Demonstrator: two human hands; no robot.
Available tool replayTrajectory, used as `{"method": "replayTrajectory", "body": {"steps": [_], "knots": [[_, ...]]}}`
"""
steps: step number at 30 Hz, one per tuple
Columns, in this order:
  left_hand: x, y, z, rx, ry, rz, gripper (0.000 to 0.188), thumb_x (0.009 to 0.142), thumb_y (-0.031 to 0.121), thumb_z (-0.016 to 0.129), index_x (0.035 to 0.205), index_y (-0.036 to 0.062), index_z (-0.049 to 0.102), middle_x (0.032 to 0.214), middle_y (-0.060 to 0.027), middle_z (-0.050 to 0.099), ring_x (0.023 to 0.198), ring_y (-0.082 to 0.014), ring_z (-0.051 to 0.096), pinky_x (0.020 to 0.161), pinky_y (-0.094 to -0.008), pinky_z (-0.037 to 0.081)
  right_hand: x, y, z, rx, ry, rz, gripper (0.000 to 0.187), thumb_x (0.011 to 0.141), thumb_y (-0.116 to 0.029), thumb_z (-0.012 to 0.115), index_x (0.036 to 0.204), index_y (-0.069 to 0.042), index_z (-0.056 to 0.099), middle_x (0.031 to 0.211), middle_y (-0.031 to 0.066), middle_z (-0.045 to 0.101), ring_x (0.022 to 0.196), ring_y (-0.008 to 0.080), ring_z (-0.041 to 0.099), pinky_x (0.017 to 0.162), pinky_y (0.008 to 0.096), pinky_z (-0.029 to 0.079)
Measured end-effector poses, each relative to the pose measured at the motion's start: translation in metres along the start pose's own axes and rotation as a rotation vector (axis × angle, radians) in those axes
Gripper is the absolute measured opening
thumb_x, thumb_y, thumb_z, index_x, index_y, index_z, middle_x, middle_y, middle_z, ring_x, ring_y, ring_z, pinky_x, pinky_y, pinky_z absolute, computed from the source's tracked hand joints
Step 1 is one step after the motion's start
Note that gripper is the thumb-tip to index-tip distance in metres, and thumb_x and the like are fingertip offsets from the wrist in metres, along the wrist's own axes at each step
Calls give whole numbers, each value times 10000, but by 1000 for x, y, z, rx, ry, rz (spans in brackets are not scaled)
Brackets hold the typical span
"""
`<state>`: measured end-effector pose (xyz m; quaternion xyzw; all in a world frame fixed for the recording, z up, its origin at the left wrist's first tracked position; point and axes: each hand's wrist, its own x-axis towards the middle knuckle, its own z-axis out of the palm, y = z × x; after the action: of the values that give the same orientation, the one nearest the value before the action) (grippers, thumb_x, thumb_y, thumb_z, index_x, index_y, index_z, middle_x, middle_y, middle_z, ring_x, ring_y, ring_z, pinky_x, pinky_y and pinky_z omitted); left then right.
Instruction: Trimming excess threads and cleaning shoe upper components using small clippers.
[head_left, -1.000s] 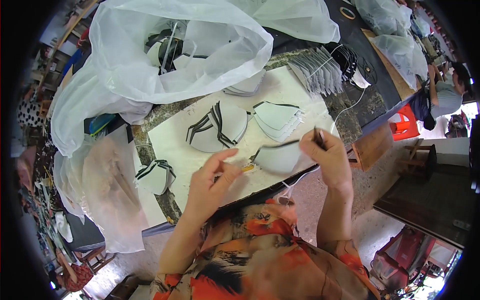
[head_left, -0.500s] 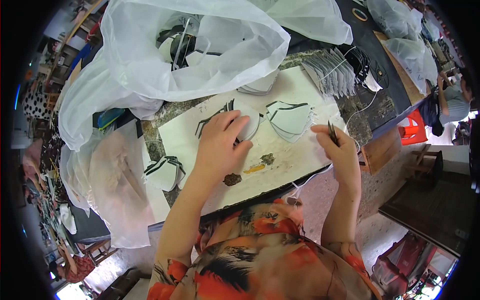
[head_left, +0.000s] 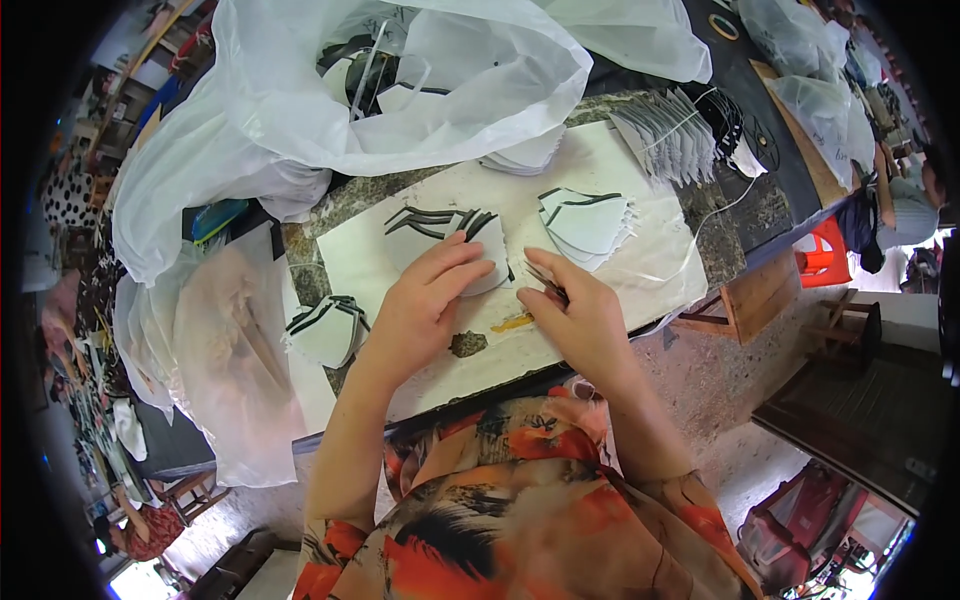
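White cut pieces with black trim along one edge (head_left: 415, 225) lie overlapping on the white board (head_left: 590, 320) in front of me. My left hand (head_left: 425, 300) rests on their near edge, its fingers stretched out over them. Just to its right, my right hand (head_left: 575, 310) pinches a small, dark, pointed metal tool (head_left: 547, 283), with the tip toward the white pieces; whether it is snips or tweezers I cannot tell. Beyond the right hand sits a fanned stack of similar trimmed pieces (head_left: 585, 225). Another small stack (head_left: 327, 332) lies at the board's left.
A large translucent plastic bag (head_left: 450, 135) holding more pieces stands at the far side. A tied bundle of grey-white pieces (head_left: 665, 135) lies far right. Another plastic bag (head_left: 235, 350) hangs over the near left edge. A red stool (head_left: 822, 255) stands beyond the table at right.
My right hand has moved left with the pointed tool, close to my left hand. The trimmed pieces under my left hand now lie flatter and more spread out.
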<state>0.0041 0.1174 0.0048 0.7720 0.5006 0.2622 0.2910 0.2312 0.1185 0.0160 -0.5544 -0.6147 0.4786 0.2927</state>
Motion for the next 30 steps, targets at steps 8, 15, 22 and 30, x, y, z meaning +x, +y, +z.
{"method": "replayTrajectory", "body": {"steps": [8,15,22,30], "knots": [[-3,0,5,141,75,250,552,805,-108,581,1294,126,681,1265,-114,650,1292,-366,576,1104,-446,448,27,-1,16,-145,-28,38,560,920,-215,701,1450,-154,529,907,171,701,799,337,680,730,420,519],[-5,8,3,-41,99,37,762,751,-131,554,1459,151,560,1304,-155,592,1264,-372,534,1098,-459,430,27,-8,24,-61,97,46,342,915,-186,713,1219,-79,599,875,162,698,733,302,664,698,398,515],[-4,6,-11,-129,17,-36,584,823,24,690,1395,76,584,1340,-194,602,1236,-347,586,1032,-402,478,25,3,21,246,91,28,206,923,-148,741,1049,-18,643,766,-4,582,692,72,473,634,252,425],[-1,5,2,-272,179,-122,200,886,150,731,1039,21,713,1055,-149,717,1190,-353,633,1057,-443,434,20,1,19,369,113,39,165,929,-106,750,1019,3,663,726,-68,504,683,26,414,592,216,356]]}}
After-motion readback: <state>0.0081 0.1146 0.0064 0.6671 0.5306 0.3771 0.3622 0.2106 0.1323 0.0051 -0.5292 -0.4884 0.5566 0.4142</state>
